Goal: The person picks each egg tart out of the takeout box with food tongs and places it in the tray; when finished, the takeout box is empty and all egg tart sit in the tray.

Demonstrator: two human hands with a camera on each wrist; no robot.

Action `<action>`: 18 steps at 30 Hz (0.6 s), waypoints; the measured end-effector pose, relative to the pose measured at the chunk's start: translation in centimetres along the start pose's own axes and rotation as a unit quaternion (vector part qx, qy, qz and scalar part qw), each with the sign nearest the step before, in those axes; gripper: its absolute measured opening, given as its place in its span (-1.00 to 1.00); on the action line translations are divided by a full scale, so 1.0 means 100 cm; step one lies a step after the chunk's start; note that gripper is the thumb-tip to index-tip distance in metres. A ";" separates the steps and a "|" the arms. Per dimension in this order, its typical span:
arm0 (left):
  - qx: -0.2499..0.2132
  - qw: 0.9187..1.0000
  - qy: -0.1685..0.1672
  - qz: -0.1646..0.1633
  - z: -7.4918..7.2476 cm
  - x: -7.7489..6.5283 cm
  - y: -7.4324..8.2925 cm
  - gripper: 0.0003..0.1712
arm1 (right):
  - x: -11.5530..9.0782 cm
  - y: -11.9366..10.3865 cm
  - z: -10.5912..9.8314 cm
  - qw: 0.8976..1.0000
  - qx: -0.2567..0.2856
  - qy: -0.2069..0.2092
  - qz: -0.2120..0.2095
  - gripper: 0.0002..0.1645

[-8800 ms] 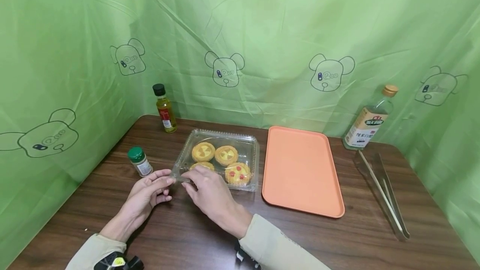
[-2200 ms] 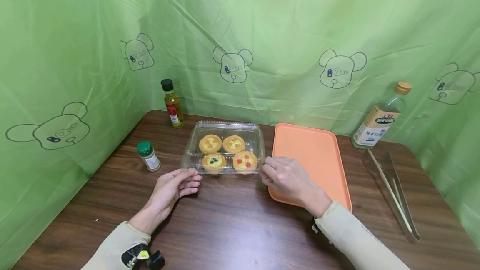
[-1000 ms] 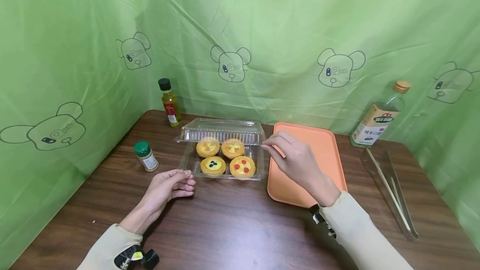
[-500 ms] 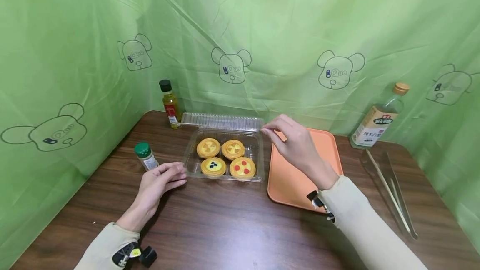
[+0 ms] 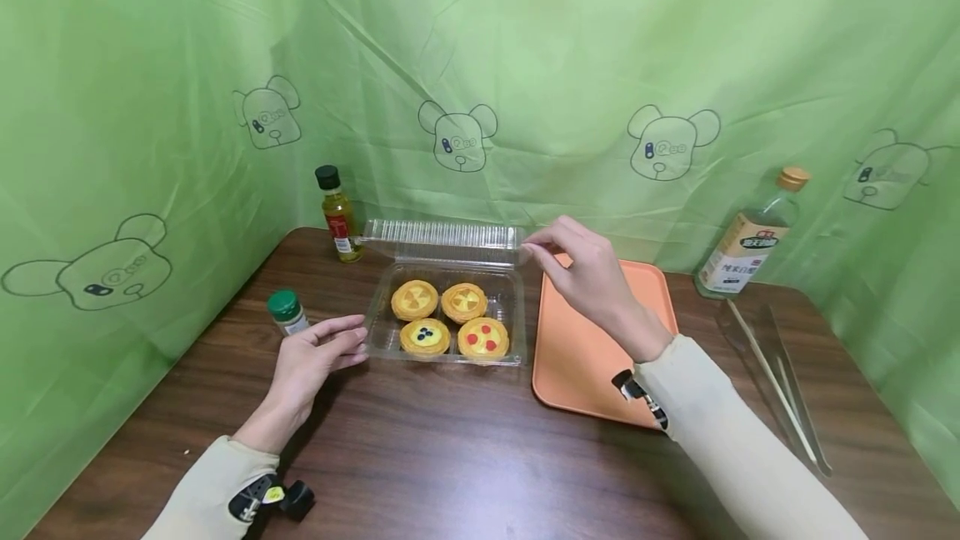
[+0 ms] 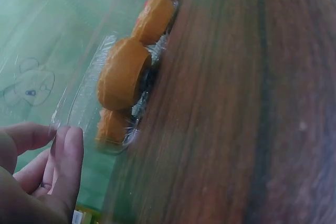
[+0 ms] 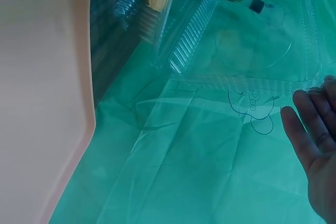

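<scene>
A clear plastic clamshell box stands on the table, holding several tarts. One front tart has dark berries on top, and the tart beside it has red spots. The lid is raised toward the back on its hinge. My right hand pinches the lid's right corner between thumb and fingers. At the box's left front corner, my left hand pinches the thin rim; its thumb and fingertips meet on that edge in the left wrist view. In the right wrist view the lid stands tilted beyond the fingers.
Right of the box lies an orange tray, partly under my right forearm. Metal tongs and a vinegar bottle are farther right. A green-capped shaker and an oil bottle stand left. Green cloth encloses the back and sides.
The lid, closed over the tarts earlier, has swung up and back with my right hand. That hand came from the left front corner to the right side. My left hand stays at the left corner.
</scene>
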State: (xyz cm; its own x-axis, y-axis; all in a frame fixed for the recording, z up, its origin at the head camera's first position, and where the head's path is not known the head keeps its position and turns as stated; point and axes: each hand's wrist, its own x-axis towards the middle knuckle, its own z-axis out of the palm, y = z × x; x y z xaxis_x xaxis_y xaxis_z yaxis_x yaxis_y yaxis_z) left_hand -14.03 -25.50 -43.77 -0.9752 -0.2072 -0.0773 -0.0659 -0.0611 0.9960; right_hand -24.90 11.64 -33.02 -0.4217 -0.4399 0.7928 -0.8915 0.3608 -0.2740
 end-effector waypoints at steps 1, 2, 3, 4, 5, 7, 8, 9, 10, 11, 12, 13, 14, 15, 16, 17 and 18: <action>-0.002 1.000 0.000 -0.003 0.000 0.001 0.000 -0.52 | 0.002 0.001 0.000 1.000 0.001 0.001 0.001 -0.86; -0.004 1.000 0.000 -0.005 -0.001 0.001 -0.001 -0.52 | 0.004 0.003 0.000 1.000 0.001 0.001 0.003 -0.88; -0.006 1.000 -0.001 -0.007 -0.001 0.001 -0.001 -0.51 | 0.006 0.005 -0.001 1.000 0.001 0.002 0.006 -0.89; -0.007 1.000 -0.003 -0.009 -0.002 0.001 -0.001 -0.51 | 0.009 0.007 -0.001 1.000 0.003 0.003 0.011 -0.90; -0.007 1.000 -0.005 -0.010 -0.002 0.001 0.000 -0.51 | 0.012 0.009 -0.001 1.000 0.008 0.004 0.016 -0.92; -0.006 1.000 -0.009 -0.012 -0.003 0.001 0.000 -0.51 | 0.018 0.013 -0.002 0.999 0.016 0.007 0.030 -0.94; -0.004 1.000 -0.011 -0.012 -0.003 0.001 0.001 -0.51 | 0.021 0.014 -0.003 0.999 0.020 0.009 0.040 -0.94; -0.003 1.000 -0.012 -0.013 -0.003 0.001 0.001 -0.51 | 0.024 0.016 -0.004 0.998 0.024 0.011 0.050 -0.94; 0.000 1.000 -0.013 -0.013 -0.003 0.000 0.002 -0.51 | 0.027 0.018 -0.004 0.998 0.029 0.013 0.061 -0.95; 0.003 1.000 -0.014 -0.013 -0.003 0.000 0.002 -0.51 | 0.030 0.020 -0.005 0.997 0.033 0.014 0.075 -0.95; 0.007 1.000 -0.014 -0.014 -0.004 0.000 0.002 -0.51 | 0.033 0.021 -0.006 0.995 0.036 0.015 0.088 -0.96; 0.011 1.000 -0.014 -0.014 -0.004 0.000 0.002 -0.51 | 0.035 0.023 -0.006 0.994 0.040 0.014 0.102 -0.97; 0.014 1.000 -0.014 -0.014 -0.005 0.000 0.002 -0.52 | 0.038 0.025 -0.006 0.992 0.042 0.012 0.118 -0.98; 0.017 1.000 -0.015 -0.015 -0.006 -0.001 0.002 -0.52 | 0.041 0.028 -0.007 0.990 0.045 0.009 0.133 -0.97; 0.021 1.000 -0.016 -0.015 -0.006 -0.001 0.002 -0.52 | 0.043 0.031 -0.007 0.988 0.047 0.004 0.148 -0.95; 0.025 0.999 -0.017 -0.015 -0.007 -0.001 0.002 -0.52 | 0.046 0.033 -0.007 0.985 0.049 -0.002 0.163 -0.93; 0.027 0.999 -0.019 -0.015 -0.008 -0.001 0.001 -0.51 | 0.048 0.037 -0.007 0.983 0.050 -0.008 0.177 -0.91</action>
State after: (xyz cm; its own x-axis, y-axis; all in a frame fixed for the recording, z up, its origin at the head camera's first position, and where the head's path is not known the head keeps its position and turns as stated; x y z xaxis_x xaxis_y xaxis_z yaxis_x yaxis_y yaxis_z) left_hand -13.74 -26.28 -43.67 -0.9798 -0.1689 -0.1069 -0.1061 -0.0140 0.9943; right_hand -30.07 11.41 -29.87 -0.7106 -0.3140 0.6297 -0.6995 0.4120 -0.5839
